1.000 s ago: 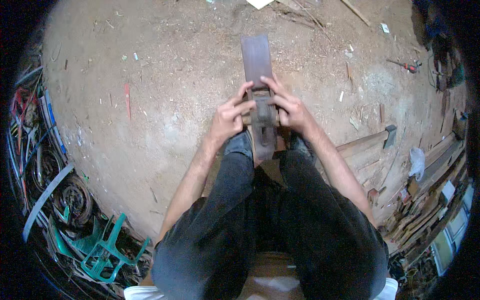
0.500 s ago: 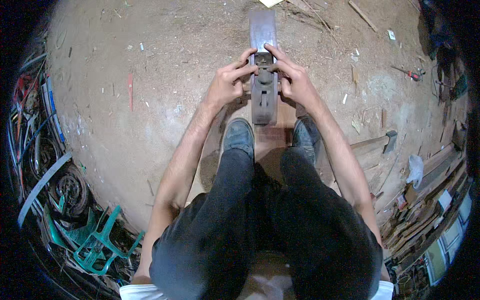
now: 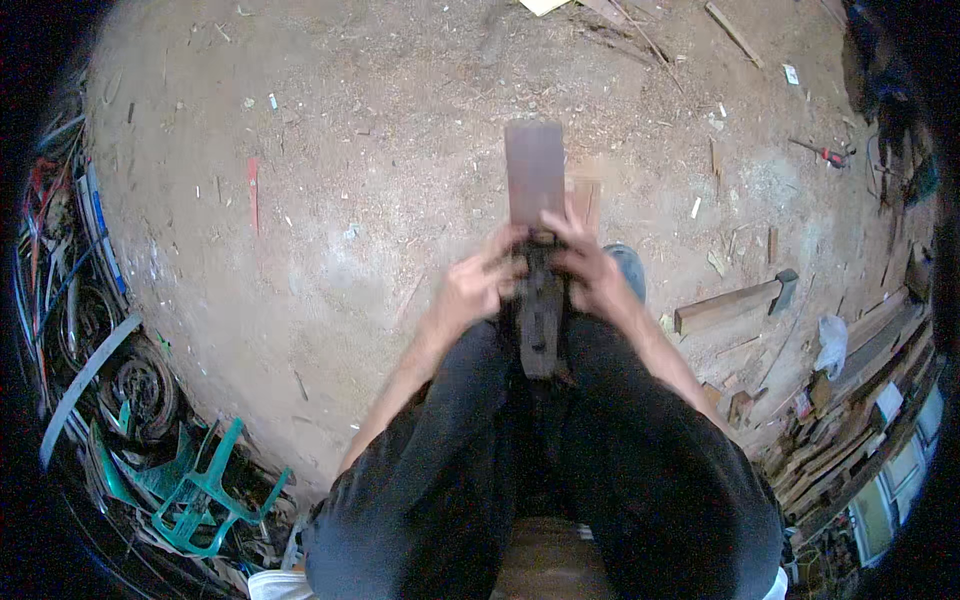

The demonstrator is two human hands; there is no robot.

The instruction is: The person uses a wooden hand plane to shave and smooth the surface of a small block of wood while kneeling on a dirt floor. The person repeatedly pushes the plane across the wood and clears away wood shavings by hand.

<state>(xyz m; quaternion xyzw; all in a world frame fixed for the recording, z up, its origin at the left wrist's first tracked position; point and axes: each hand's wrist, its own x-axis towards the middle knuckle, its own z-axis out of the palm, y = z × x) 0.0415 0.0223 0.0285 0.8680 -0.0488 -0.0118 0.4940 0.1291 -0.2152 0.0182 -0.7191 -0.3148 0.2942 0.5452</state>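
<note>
A long dark wooden hand plane [image 3: 537,180] lies lengthwise ahead of me, its near end between my knees. On its left side my left hand [image 3: 475,283] is closed round the body, fingers bent over the top beside the blade opening. My right hand [image 3: 597,272] grips the opposite side in the same way, fingers reaching over the top. Motion smears the fingers of both hands. A lighter brown board [image 3: 586,200] shows past the plane's right edge; most of it is hidden under the plane and my legs.
An axe [image 3: 740,300] lies on the ground to the right, with a red-handled screwdriver [image 3: 828,155] farther off. Stacked wood strips [image 3: 850,410] fill the right edge. At left are a broken green plastic chair [image 3: 205,495] and tangled scrap [image 3: 130,380].
Both hands have drawn the plane back toward me, from beyond my feet to between my knees. More of the axe handle shows now.
</note>
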